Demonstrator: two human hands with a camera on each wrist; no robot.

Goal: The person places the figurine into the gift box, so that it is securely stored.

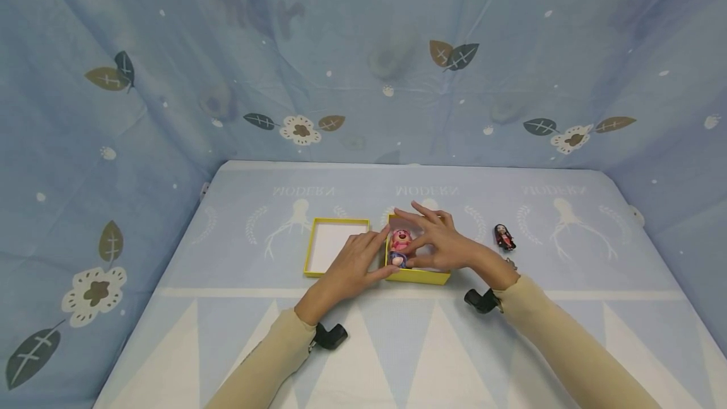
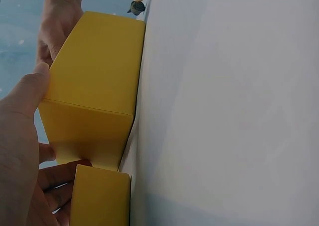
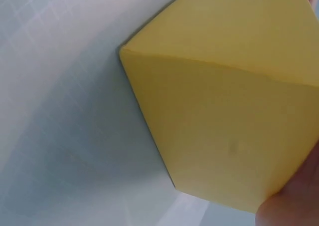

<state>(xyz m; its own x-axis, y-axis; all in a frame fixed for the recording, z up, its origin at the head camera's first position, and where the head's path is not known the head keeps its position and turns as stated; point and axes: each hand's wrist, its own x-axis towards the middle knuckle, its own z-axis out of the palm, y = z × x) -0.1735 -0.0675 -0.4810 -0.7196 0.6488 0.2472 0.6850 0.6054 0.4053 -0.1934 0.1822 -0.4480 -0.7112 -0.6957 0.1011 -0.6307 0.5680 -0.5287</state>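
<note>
A small figurine (image 1: pixel 401 242), pink on top with a blue lower part, lies in the left end of an open yellow box (image 1: pixel 417 276). My right hand (image 1: pixel 440 246) reaches over the box, its thumb and index finger pinching the figurine's right side while the other fingers spread above. At the box's near left corner, my left hand (image 1: pixel 354 264) holds the walls, thumb (image 2: pixel 37 81) on the near rim and fingers along the left side. The right wrist view shows mainly the outer walls of the box (image 3: pixel 224 121); the figurine is hidden there.
Left of the box lies a shallow yellow-edged lid (image 1: pixel 309 257) with a white inside, partly behind my left hand. A small dark-haired figurine (image 1: pixel 503 237) in red and black lies to the right. Patterned cloth covers the table (image 1: pixel 397 339) and a blue curtain (image 1: pixel 363 81) hangs behind.
</note>
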